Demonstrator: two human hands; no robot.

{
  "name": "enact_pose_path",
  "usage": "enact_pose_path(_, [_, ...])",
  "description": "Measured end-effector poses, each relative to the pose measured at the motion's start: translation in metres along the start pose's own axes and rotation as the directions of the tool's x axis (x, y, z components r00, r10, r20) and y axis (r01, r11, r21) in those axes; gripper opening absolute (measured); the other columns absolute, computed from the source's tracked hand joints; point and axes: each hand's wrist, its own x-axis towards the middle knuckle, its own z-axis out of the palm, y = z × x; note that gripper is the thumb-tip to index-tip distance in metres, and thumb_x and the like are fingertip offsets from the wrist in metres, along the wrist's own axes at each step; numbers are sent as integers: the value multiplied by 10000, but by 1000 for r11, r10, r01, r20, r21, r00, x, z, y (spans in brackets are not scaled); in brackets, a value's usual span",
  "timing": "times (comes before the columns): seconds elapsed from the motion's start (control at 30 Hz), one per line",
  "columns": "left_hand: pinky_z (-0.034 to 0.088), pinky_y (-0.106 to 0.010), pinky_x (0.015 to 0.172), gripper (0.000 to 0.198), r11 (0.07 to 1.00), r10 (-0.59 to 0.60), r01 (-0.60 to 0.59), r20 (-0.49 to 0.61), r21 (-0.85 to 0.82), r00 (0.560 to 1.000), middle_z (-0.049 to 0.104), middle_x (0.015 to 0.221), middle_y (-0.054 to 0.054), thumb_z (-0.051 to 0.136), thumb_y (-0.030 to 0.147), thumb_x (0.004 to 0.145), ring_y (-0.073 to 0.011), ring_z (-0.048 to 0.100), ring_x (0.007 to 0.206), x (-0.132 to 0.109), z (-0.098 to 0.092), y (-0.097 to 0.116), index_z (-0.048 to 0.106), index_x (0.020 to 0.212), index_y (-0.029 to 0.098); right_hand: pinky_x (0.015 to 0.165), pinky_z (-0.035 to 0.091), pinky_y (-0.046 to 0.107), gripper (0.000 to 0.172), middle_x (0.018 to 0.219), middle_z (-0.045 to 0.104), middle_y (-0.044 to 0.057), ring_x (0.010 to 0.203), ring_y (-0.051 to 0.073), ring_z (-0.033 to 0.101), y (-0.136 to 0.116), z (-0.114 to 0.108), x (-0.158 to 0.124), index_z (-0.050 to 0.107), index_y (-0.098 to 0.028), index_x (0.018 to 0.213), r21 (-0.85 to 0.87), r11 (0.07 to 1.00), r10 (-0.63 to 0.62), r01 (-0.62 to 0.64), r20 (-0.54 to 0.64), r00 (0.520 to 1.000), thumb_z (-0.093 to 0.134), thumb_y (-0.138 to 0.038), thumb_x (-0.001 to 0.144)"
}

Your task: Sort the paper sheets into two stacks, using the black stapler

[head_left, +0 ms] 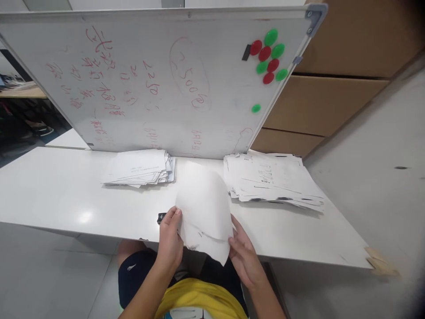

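Observation:
Between my two hands, over the front edge of the table, are white paper sheets (206, 199) with curled lower corners. A small staple-like mark shows near their lower edge. My left hand (171, 235) grips the left side of the sheets, thumb on top. On the right edge, my right hand (244, 252) pinches the paper between thumb and fingers. Just left of my left hand lies a small black object (161, 217), partly hidden, whose kind I cannot make out.
A stack of papers (139, 166) lies at the back left of the white table (126, 212), and a larger paper stack (268, 177) at the back right. Behind them stands a whiteboard (219, 53) with red writing and round magnets (264, 53). Cardboard boxes (318, 104) are beyond it.

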Motion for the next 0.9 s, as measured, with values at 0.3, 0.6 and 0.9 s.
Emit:
enact_pose_path(0.3, [463,-235,669,428,923,97,-149,161,354,982,677,893,-47,665,503,740,-168,605,778,5,-21,-10,649,1033,191,963,471,404,765,1258,625,93,1126,240,592,2,-40,11,378,-267,1412,-212,957,-240,198,-194,951,738,-347,741])
enact_pose_path(0.6, [444,-279,679,375,871,-125,-56,332,488,935,660,730,-43,669,515,719,-188,574,700,36,-21,-7,693,820,154,690,507,294,370,910,739,50,742,184,649,-7,-67,15,669,-224,1066,-400,894,-304,203,-206,930,733,-347,723])
enact_pose_path(0.9, [461,-267,678,372,877,72,-150,184,456,980,699,817,-48,699,514,699,-206,596,768,17,-45,-21,703,841,171,721,501,332,278,975,732,12,844,203,659,-9,-65,18,685,-268,1038,-111,888,-441,446,-483,757,638,-323,769])
